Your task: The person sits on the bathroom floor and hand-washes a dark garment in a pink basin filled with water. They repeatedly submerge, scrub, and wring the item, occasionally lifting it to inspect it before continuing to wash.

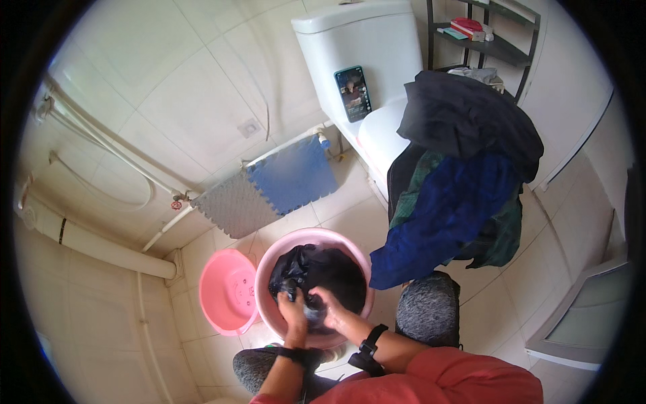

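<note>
A pink plastic basin [263,284] stands on the floor between my knees, with wet black cloth [337,275] bunched inside. My left hand [292,309] is closed around a fold of this cloth over the near part of the basin. Just to its right is my right hand [330,307], with its fingers bent and a blurred, wet-looking bunch of cloth between the two hands. Whether the right fingers grip that bunch is not clear. Both wrists wear black straps.
A smaller pink basin [222,288] sits to the left. Dark blue clothing [449,202] and black clothing [469,116] hang in a heap at the right, near the toilet [358,35]. A phone [353,93] leans against the tank. Foam mats [292,174] rest by the wall pipe.
</note>
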The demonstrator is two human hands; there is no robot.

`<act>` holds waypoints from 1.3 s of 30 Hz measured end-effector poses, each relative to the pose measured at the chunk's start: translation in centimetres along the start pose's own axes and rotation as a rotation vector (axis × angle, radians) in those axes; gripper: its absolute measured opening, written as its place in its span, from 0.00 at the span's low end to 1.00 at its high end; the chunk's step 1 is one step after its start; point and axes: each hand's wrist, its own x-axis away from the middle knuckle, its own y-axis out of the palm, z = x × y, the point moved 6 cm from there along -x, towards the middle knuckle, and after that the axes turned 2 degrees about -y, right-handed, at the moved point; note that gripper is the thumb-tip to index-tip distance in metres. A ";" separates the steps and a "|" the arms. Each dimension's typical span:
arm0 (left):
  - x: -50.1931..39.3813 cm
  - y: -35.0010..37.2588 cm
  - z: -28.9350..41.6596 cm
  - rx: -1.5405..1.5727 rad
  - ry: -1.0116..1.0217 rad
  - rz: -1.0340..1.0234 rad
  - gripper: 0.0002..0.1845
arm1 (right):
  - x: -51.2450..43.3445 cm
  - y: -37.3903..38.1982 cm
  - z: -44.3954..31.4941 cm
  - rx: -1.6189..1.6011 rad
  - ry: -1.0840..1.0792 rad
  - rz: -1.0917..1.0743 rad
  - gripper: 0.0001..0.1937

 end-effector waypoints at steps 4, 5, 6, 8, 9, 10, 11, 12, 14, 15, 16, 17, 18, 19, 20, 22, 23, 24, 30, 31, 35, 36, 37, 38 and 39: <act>3.1 1.9 1.0 0.020 0.310 -0.254 0.07 | 2.3 3.1 -0.9 -0.117 0.300 -0.603 0.15; 3.3 2.6 1.0 -0.116 0.403 -0.340 0.07 | 3.4 4.1 -1.0 -0.271 0.414 -0.793 0.15; 2.9 1.8 1.5 0.025 0.545 -0.221 0.06 | 1.7 1.9 -1.2 -0.118 0.177 -0.352 0.13; 0.0 1.9 -3.5 0.157 -0.174 -0.204 0.09 | 1.2 0.8 -0.8 0.008 -0.044 -0.038 0.10; -0.9 1.7 -4.6 0.222 -0.269 -0.173 0.13 | 1.3 1.8 0.4 0.024 0.045 -0.127 0.09; -1.2 2.2 -5.6 0.437 -0.425 -0.237 0.14 | 1.4 1.8 0.5 0.033 0.018 -0.009 0.10; -1.3 2.3 -6.1 0.644 -0.537 -0.245 0.15 | 1.7 3.0 0.3 -0.016 0.002 -0.097 0.11; -0.7 2.5 -6.7 0.831 -0.725 -0.251 0.17 | 2.1 3.6 0.0 -0.060 0.034 -0.118 0.11; 0.7 3.1 -4.9 1.147 -0.735 -0.526 0.27 | 3.0 4.6 -2.2 -0.088 0.002 -0.123 0.13; 1.1 2.4 -3.2 1.224 -0.507 -0.612 0.29 | 3.5 5.1 -3.1 -0.096 0.011 -0.179 0.14; 1.5 1.2 -2.9 1.058 -0.413 -0.485 0.28 | 3.8 5.3 -4.1 -0.103 -0.009 -0.201 0.15; 2.0 0.2 -1.8 0.937 -0.242 -0.430 0.29 | 4.1 5.4 -4.8 -0.116 -0.037 -0.270 0.16; 2.6 -0.7 -0.7 0.714 -0.086 -0.357 0.26 | 4.0 5.1 -5.3 -0.137 -0.044 -0.302 0.15; 3.1 -1.4 0.8 0.523 0.113 -0.296 0.22 | 3.7 4.0 -6.3 -0.013 -0.258 -0.224 0.14; 3.9 -1.0 2.4 0.322 0.319 -0.379 0.21 | 3.8 2.9 -6.7 0.130 -0.467 -0.148 0.14; 4.3 0.3 3.8 0.100 0.540 -0.492 0.18 | 2.1 2.9 -4.4 -0.085 -0.250 -0.383 0.13; 3.5 1.3 3.1 -0.091 0.440 -0.532 0.15 | 1.1 2.5 -3.5 0.035 -0.256 -0.355 0.13; 1.7 0.8 2.0 -0.047 0.246 -0.358 0.13 | 0.6 2.8 -1.3 -0.111 -0.118 -0.421 0.13; 0.3 1.0 -2.5 0.140 -0.090 -0.112 0.10 | 0.3 2.0 -0.3 -0.057 0.087 -0.111 0.15; 1.4 1.2 -2.6 0.005 -0.006 -0.092 0.11 | 1.0 3.5 -1.3 -0.141 0.142 -0.379 0.17; 3.2 2.7 -3.2 0.015 0.395 -0.115 0.07 | 2.3 3.9 -2.2 -0.084 0.242 -0.493 0.16; 1.6 3.2 -6.1 0.084 0.055 -0.173 0.09 | 1.6 3.0 -2.0 -0.040 0.118 -0.246 0.16; 0.2 3.7 -8.3 0.152 -0.171 -0.222 0.11 | 1.4 2.5 -1.1 -0.021 0.063 -0.037 0.16; -1.4 3.2 -9.5 0.306 -0.244 -0.137 0.11 | 1.8 3.5 -0.5 -0.040 0.111 -0.143 0.15; -2.8 2.6 -10.1 0.298 -0.236 -0.073 0.12 | 1.9 4.3 0.2 -0.024 0.118 -0.140 0.19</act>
